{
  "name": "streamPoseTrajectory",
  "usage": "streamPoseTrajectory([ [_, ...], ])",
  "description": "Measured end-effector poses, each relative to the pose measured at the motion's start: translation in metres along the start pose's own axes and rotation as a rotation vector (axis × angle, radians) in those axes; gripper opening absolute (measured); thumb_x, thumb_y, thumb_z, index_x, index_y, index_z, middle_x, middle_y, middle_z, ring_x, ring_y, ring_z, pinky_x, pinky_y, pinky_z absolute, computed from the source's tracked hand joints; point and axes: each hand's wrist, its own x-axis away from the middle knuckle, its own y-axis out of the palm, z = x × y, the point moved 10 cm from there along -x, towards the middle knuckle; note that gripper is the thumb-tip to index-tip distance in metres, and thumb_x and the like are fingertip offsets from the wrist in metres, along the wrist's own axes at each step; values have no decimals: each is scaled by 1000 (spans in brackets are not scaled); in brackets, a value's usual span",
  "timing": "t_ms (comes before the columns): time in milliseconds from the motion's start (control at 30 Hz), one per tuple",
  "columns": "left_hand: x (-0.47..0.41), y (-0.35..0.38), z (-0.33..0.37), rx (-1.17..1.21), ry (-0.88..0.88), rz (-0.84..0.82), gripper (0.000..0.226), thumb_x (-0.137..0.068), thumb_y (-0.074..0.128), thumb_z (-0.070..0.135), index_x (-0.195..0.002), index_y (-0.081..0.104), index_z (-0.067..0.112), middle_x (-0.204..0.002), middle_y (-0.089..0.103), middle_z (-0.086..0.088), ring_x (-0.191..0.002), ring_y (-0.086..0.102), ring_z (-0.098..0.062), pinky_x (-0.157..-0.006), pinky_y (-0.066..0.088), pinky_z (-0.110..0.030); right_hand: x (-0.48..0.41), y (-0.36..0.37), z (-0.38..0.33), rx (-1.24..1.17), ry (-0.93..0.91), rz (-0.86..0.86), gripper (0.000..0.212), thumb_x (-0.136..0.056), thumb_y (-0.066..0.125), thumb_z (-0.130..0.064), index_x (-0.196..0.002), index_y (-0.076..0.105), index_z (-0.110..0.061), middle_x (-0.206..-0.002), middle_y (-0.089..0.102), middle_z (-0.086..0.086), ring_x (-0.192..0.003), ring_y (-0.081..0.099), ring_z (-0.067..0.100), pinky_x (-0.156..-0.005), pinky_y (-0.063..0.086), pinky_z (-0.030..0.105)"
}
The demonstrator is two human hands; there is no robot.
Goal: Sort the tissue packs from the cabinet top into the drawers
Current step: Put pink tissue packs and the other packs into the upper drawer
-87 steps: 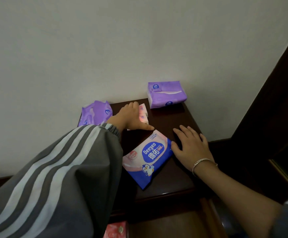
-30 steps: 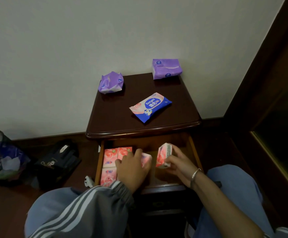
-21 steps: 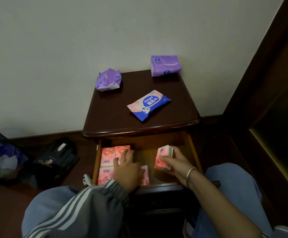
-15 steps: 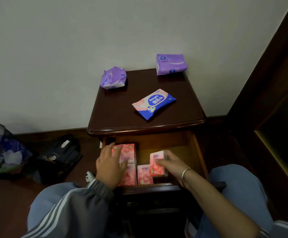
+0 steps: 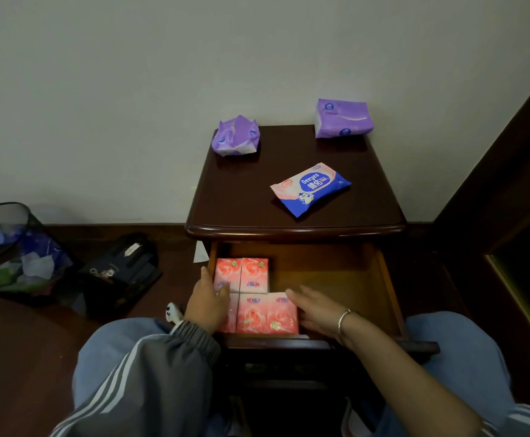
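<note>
Several pink tissue packs (image 5: 254, 296) lie flat in two rows at the left of the open top drawer (image 5: 386, 285). My left hand (image 5: 208, 302) rests flat on the packs' left edge, fingers apart. My right hand (image 5: 315, 309) lies against the right side of the front row, fingers spread, holding nothing. On the dark wooden cabinet top (image 5: 244, 197) remain a blue and pink pack (image 5: 310, 188) in the middle, a crumpled purple pack (image 5: 235, 136) at the back left and a full purple pack (image 5: 342, 118) at the back right.
A mesh waste bin (image 5: 11, 247) with rubbish stands on the floor at the left, a black bag (image 5: 121, 269) beside it. A small white object (image 5: 173, 312) lies by my left knee. Dark wooden furniture (image 5: 516, 190) rises on the right. The drawer's right half is bare.
My right hand has laid down the pink pack it held upright; it now lies flat in the front row. My left hand slid to the packs' left edge.
</note>
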Motion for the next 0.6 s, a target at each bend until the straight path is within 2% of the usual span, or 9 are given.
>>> streamPoseTrajectory([
  [167, -1, -1, 1, 21, -6, -12, 65, -97, 45, 32, -150, 15, 9, -145, 42, -15, -126, 50, -31, -104, 42, -45, 4, 11, -7, 152, -3, -52, 79, -94, 40, -51, -150, -4, -17, -141, 48, 1, -110, 51, 11, -95, 41, 25],
  [233, 0, -3, 0, 39, -7, -12, 64, -97, 45, 31, -150, 17, 7, -143, 43, -16, -125, 50, -31, -104, 41, -44, 9, 5, -9, 162, -30, -6, 75, -94, 40, -51, -151, 1, -20, -137, 51, 0, -100, 51, 6, -82, 41, 19],
  [267, 0, -4, 2, 48, 6, -4, 60, -97, 45, 31, -147, 23, 6, -141, 46, -17, -123, 51, -31, -103, 42, -44, 11, -1, -12, 171, -60, 47, 72, -94, 42, -50, -150, 6, -22, -132, 53, -1, -96, 53, 4, -77, 41, 18],
  [333, 2, -14, 9, 68, 74, 62, 45, -96, 48, 29, -135, 40, 9, -134, 51, -16, -116, 56, -29, -101, 45, -46, 20, -20, -29, 141, -223, 244, 58, -93, 50, -40, -144, 30, -22, -126, 56, -5, -105, 57, 7, -81, 44, 18],
  [400, 8, -35, 22, 64, 161, 214, 43, -95, 51, 27, -135, 44, 12, -137, 48, -13, -122, 51, -26, -105, 41, -39, 44, -48, -66, 138, -535, 504, 35, -90, 58, -25, -124, 55, -20, -110, 64, -9, -105, 61, 10, -78, 43, 9],
  [433, 12, -49, 30, 56, 209, 311, 46, -94, 53, 25, -137, 43, 11, -138, 46, -12, -126, 46, -25, -105, 38, -37, 59, -61, -87, 197, -678, 618, 28, -89, 60, -21, -116, 60, -20, -101, 66, -10, -99, 63, 9, -74, 43, 6],
  [467, 16, -64, 42, 46, 269, 406, 47, -93, 55, 22, -136, 45, 10, -138, 46, -13, -128, 44, -25, -106, 36, -37, 71, -71, -107, 270, -791, 713, 25, -88, 60, -20, -113, 61, -20, -99, 66, -9, -97, 63, 9, -74, 43, 8],
  [533, 19, -87, 67, 29, 396, 534, 44, -90, 57, 18, -132, 50, 7, -132, 51, -14, -125, 45, -28, -106, 37, -39, 79, -85, -145, 417, -924, 840, 29, -87, 60, -25, -115, 60, -16, -109, 65, 0, -102, 60, 16, -82, 47, 22],
  [600, 11, -101, 91, -2, 477, 575, 43, -89, 58, 17, -130, 51, 5, -127, 53, -16, -121, 46, -30, -104, 37, -39, 59, -96, -177, 557, -890, 856, 46, -85, 60, -38, -123, 55, -14, -126, 56, 8, -117, 52, 24, -94, 47, 39],
])
